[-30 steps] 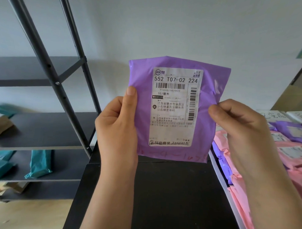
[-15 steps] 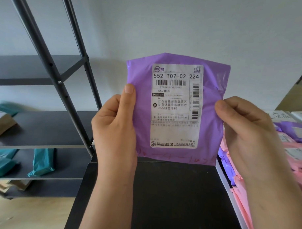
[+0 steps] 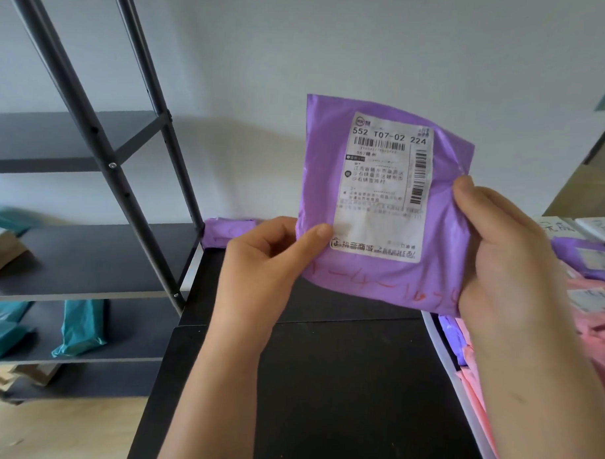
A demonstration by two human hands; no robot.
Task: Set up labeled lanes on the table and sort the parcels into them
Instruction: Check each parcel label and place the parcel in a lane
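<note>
Left hand pinches parcel at its 8 o'clock corner, right hand grips its 4 o'clock edge, over table.

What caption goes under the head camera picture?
Left hand and right hand hold a purple parcel, label showing, above a black table.

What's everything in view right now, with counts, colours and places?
purple plastic mailer parcel: one, purple, white shipping label, held up, centre.
black table: one, black, centre bottom.
second purple plastic mailer: one, purple, table's far edge.
dark grey metal shelf rack: one, grey, left.
teal plastic mailers: at least three, teal, rack shelves.
brown parcels: at least two, brown, rack's left end.
pink plastic mailers: many, pink, right pile; more purple mailers behind them.
left hand: one, pinches held parcel's lower left corner.
right hand: one, grips its right edge.
</note>
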